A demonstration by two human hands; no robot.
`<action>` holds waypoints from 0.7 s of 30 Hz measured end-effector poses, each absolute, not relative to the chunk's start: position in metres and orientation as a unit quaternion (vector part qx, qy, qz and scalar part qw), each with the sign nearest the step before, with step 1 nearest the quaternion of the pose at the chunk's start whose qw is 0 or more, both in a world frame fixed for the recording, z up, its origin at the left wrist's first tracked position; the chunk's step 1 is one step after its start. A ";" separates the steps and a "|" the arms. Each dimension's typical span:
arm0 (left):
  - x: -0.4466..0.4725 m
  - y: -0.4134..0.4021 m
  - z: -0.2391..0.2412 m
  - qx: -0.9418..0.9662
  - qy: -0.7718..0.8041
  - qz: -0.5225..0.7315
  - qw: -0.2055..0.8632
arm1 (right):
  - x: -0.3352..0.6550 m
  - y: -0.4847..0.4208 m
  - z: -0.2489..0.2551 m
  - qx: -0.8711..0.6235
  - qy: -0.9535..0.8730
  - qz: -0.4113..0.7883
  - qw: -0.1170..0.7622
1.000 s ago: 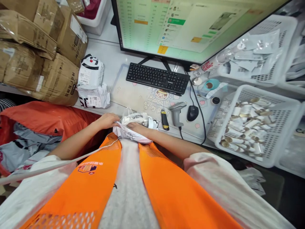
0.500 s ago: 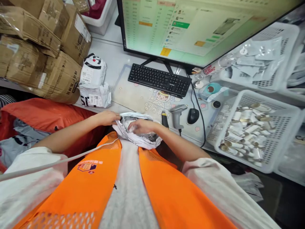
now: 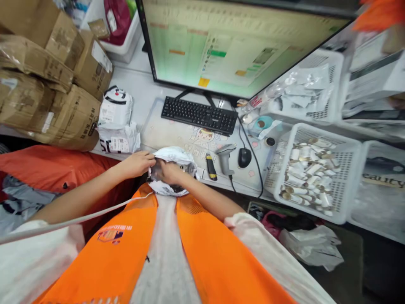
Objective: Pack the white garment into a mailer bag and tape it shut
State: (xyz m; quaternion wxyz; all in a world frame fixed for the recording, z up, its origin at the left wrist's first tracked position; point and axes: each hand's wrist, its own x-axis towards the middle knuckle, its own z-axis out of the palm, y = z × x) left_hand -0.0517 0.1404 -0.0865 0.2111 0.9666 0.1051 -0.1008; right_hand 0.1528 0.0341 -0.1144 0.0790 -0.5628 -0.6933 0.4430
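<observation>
A white plastic mailing bag [image 3: 177, 154] is at the desk's front edge, close against my body, its mouth gaping toward me. My left hand [image 3: 139, 163] pinches the left rim of that bag, fingers closed. Inside the opening is my right hand [image 3: 171, 172], its fingertips hidden by the bag. Clear crinkled plastic and something dark show in the mouth; what they are I cannot make out. Just right of the bag lies a yellow and black utility knife [image 3: 211, 167], and beside it a grey barcode scanner [image 3: 225, 159].
Behind are a keyboard [image 3: 198, 115] and a monitor [image 3: 221, 50]. A mouse [image 3: 244, 158] sits to the right, before a white basket [image 3: 284, 169] of small rolls. Two wrapped parcels [image 3: 117, 112] and stacked cartons [image 3: 72, 114] stand left. An orange-red bag [image 3: 85, 164] hangs below.
My right hand has gone deeper into the bag, moving left. The bag's back edge stands higher, and the utility knife is now uncovered. The camera view has shifted.
</observation>
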 end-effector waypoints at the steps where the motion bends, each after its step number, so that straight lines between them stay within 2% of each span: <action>1: -0.057 0.145 -0.087 0.966 0.122 -0.102 0.205 | 0.162 0.027 -0.105 -0.553 -0.701 0.442 0.085; 3: -0.066 0.147 -0.088 0.961 0.159 -0.113 0.198 | 0.190 0.012 -0.092 -0.548 -0.699 0.444 0.118; 5: -0.071 0.140 -0.094 0.949 0.211 -0.136 0.193 | 0.220 -0.004 -0.090 -0.666 -0.632 0.379 0.117; 8: -0.071 0.120 -0.109 0.921 0.268 -0.180 0.216 | 0.246 -0.026 -0.110 -0.794 -0.516 0.320 0.024; 11: -0.069 0.106 -0.126 0.895 0.308 -0.204 0.248 | 0.245 -0.042 -0.133 -0.781 -0.505 0.368 -0.003; 13: -0.073 0.109 -0.133 0.882 0.337 -0.207 0.258 | 0.244 -0.047 -0.137 -0.778 -0.513 0.360 0.041; 17: -0.087 0.134 -0.121 0.878 0.347 -0.147 0.295 | 0.263 -0.045 -0.120 -0.764 -0.492 0.354 0.219; 19: -0.088 0.145 -0.107 0.878 0.354 -0.126 0.298 | 0.275 -0.039 -0.112 -0.737 -0.503 0.387 0.234; 21: -0.082 0.147 -0.095 0.880 0.360 -0.153 0.268 | 0.280 -0.032 -0.111 -0.716 -0.532 0.409 0.194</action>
